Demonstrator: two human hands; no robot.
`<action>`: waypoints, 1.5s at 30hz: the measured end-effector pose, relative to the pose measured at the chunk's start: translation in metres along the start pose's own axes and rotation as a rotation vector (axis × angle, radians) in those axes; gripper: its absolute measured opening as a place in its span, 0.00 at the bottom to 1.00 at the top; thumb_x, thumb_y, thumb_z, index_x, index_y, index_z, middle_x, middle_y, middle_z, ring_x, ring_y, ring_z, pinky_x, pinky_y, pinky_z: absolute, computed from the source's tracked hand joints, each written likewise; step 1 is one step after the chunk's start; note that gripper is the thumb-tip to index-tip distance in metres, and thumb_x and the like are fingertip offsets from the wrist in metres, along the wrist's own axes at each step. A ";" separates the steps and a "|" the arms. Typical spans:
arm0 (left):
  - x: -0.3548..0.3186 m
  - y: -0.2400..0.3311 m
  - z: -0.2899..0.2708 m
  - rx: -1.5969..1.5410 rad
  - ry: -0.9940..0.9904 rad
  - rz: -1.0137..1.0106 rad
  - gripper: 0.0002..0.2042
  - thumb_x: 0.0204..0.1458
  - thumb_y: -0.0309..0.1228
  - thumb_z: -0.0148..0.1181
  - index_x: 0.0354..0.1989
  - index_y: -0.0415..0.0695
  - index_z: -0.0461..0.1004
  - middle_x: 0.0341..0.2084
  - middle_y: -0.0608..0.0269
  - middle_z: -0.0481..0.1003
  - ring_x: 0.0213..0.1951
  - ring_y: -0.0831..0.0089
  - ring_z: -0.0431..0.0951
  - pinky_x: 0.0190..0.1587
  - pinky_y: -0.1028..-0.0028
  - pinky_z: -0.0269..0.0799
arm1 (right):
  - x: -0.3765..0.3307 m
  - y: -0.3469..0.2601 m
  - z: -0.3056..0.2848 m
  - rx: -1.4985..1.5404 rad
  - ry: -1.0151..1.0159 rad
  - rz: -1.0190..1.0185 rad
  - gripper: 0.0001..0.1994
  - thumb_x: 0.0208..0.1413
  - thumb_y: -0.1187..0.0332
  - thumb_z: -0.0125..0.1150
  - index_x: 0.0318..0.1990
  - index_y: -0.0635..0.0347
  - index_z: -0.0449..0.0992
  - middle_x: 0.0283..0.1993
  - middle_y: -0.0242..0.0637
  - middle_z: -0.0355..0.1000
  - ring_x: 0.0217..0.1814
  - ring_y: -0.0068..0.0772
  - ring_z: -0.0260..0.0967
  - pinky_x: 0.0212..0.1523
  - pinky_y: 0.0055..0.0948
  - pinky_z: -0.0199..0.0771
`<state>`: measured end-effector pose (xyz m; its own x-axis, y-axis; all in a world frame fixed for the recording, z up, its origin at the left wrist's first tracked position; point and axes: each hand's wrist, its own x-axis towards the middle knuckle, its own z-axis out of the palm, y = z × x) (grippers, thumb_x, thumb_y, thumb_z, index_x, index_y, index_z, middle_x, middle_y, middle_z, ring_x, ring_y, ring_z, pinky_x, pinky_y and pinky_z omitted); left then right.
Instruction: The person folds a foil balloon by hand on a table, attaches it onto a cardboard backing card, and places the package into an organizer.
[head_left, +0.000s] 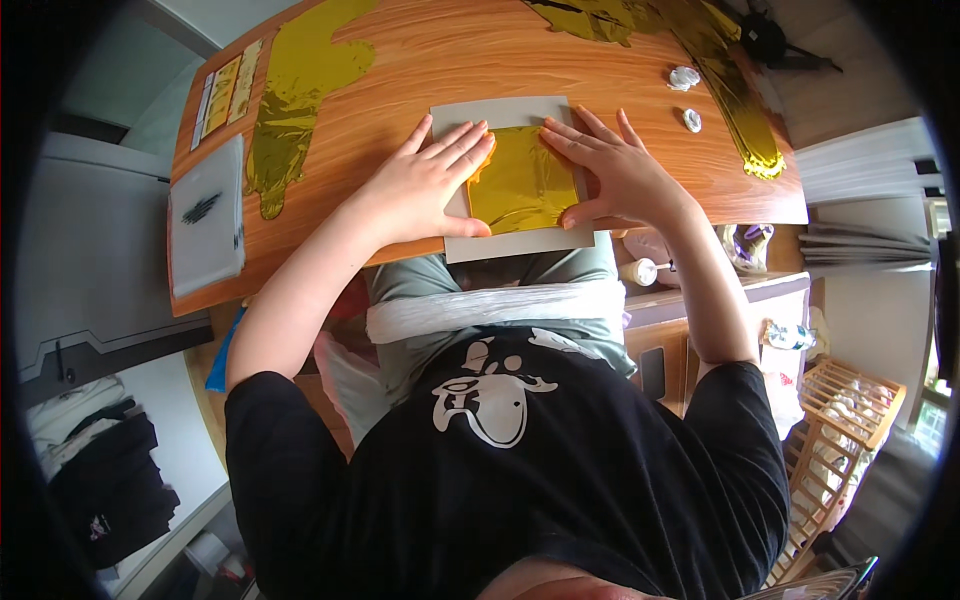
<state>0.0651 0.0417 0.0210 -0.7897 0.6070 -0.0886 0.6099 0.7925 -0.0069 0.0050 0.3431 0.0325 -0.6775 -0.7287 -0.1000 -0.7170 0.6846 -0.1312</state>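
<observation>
Far left of frame: white plastic sleeve with dark marks (207, 215) on the wooden table (420, 60), long axis up-down. Above it a strip of yellow rectangular labels (225, 95). Crumpled gold foil strip (295, 90) runs vertically. Centre: left hand (425, 185) and right hand (615, 170), apart, fingers flat, pressing square gold foil sheet (520, 182) onto grey card (500, 112). Foil's long axis slightly vertical.

Just one view here, a head-worn fisheye looking steeply down from above the person's chest, facing toward 12 o'clock over the desk (620, 60). It sits fairly close, and the edges curve hard near the dark round rim.
</observation>
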 end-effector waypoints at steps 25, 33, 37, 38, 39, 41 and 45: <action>0.001 0.003 -0.015 -0.139 -0.040 -0.023 0.49 0.46 0.62 0.68 0.78 0.67 0.52 0.78 0.55 0.45 0.78 0.59 0.47 0.76 0.39 0.30 | 0.026 -0.058 0.013 0.202 0.318 -0.021 0.50 0.55 0.35 0.63 0.77 0.55 0.51 0.79 0.45 0.53 0.83 0.45 0.43 0.81 0.54 0.37; -0.004 0.003 0.001 -0.144 0.044 0.012 0.51 0.49 0.65 0.62 0.79 0.54 0.49 0.77 0.45 0.44 0.79 0.56 0.41 0.76 0.39 0.31 | 0.026 -0.067 0.035 0.144 0.371 0.024 0.46 0.58 0.39 0.61 0.75 0.61 0.56 0.78 0.44 0.55 0.82 0.45 0.48 0.79 0.51 0.44; -0.013 0.009 0.010 -0.106 0.053 0.106 0.43 0.58 0.60 0.56 0.78 0.51 0.51 0.78 0.54 0.48 0.78 0.56 0.45 0.75 0.39 0.39 | 0.030 -0.068 0.035 0.119 0.340 0.033 0.49 0.56 0.34 0.59 0.75 0.63 0.55 0.78 0.45 0.55 0.82 0.46 0.46 0.79 0.51 0.43; -0.015 0.012 0.012 -0.150 0.059 0.131 0.35 0.63 0.54 0.52 0.76 0.54 0.56 0.76 0.58 0.53 0.78 0.57 0.48 0.74 0.39 0.43 | 0.031 -0.067 0.038 0.119 0.362 0.022 0.51 0.54 0.32 0.59 0.74 0.63 0.57 0.78 0.45 0.55 0.82 0.48 0.46 0.79 0.51 0.43; -0.017 0.011 0.011 -0.155 0.055 0.130 0.35 0.63 0.54 0.52 0.76 0.54 0.56 0.76 0.58 0.53 0.78 0.57 0.48 0.74 0.39 0.43 | 0.031 -0.066 0.038 0.123 0.356 0.022 0.51 0.54 0.32 0.59 0.74 0.63 0.57 0.78 0.45 0.55 0.82 0.48 0.46 0.79 0.51 0.43; -0.019 0.008 0.008 -0.215 0.056 0.167 0.31 0.65 0.51 0.52 0.74 0.56 0.61 0.75 0.58 0.56 0.77 0.57 0.50 0.74 0.40 0.45 | 0.032 -0.066 0.034 0.131 0.331 0.019 0.52 0.51 0.31 0.61 0.73 0.63 0.59 0.78 0.46 0.55 0.82 0.49 0.47 0.78 0.53 0.43; -0.016 0.005 -0.002 -0.179 0.071 0.179 0.27 0.65 0.49 0.53 0.72 0.59 0.65 0.73 0.59 0.61 0.74 0.59 0.58 0.74 0.47 0.51 | 0.035 -0.066 0.032 0.115 0.307 0.027 0.55 0.46 0.29 0.64 0.72 0.63 0.61 0.78 0.46 0.55 0.82 0.50 0.48 0.77 0.55 0.44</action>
<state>0.0806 0.0362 0.0246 -0.6769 0.7361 -0.0023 0.7238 0.6662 0.1794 0.0340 0.2717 0.0058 -0.7266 -0.6588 0.1950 -0.6865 0.6847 -0.2448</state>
